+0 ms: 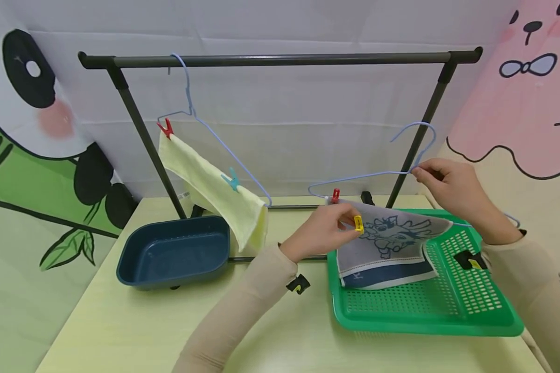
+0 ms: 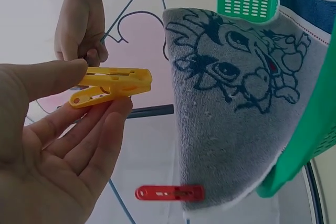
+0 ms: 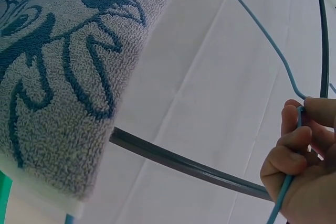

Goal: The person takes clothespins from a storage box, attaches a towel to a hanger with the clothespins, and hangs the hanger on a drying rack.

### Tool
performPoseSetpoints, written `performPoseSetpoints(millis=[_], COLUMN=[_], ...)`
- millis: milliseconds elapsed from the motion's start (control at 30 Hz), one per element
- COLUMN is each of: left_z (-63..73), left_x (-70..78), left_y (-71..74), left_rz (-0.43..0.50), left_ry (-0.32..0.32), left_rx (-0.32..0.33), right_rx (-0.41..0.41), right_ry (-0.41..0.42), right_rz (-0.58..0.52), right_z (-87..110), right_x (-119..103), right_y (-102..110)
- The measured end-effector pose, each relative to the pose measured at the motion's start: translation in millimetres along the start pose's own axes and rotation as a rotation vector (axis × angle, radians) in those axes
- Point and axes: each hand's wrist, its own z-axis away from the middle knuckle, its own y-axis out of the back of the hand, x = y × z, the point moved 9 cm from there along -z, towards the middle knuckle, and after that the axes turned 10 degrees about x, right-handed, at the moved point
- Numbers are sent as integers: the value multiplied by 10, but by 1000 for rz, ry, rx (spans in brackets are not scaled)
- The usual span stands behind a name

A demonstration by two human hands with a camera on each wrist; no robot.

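Note:
My left hand (image 1: pixel 322 228) pinches a yellow clothespin (image 2: pixel 118 81) between thumb and fingers, beside the top edge of a grey towel (image 1: pixel 392 233) with a dark cartoon drawing. With thumb and fingers, my right hand (image 1: pixel 462 194) grips a blue wire hanger (image 1: pixel 354 178) at the base of its hook. A red clothespin (image 1: pixel 336 195) fastens one corner of the towel to the hanger's left end. From there the towel slants down to the right, its lower part over a green basket (image 1: pixel 424 325). In the right wrist view, the towel's other corner hangs apart from the hanger.
A black rack (image 1: pixel 280 61) spans the back of the table. On its left hangs another blue hanger (image 1: pixel 228 147) with a pale yellow towel (image 1: pixel 205 181), held by a red clothespin (image 1: pixel 167 128) and a teal clothespin (image 1: pixel 232 179). Below stands a dark blue basin (image 1: pixel 172 277).

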Motion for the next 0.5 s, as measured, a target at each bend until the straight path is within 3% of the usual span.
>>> performPoseSetpoints(millis=[267, 500], left_z=[-165, -297], left_x=[177, 228], left_y=[-78, -125], left_rz=[-78, -111], left_ry=[-88, -133], left_rx=[4, 19], right_rx=[-37, -27], right_ry=[-15, -16], right_rz=[16, 21], right_z=[19, 16], right_x=[-33, -37], right_y=[-64, -60])
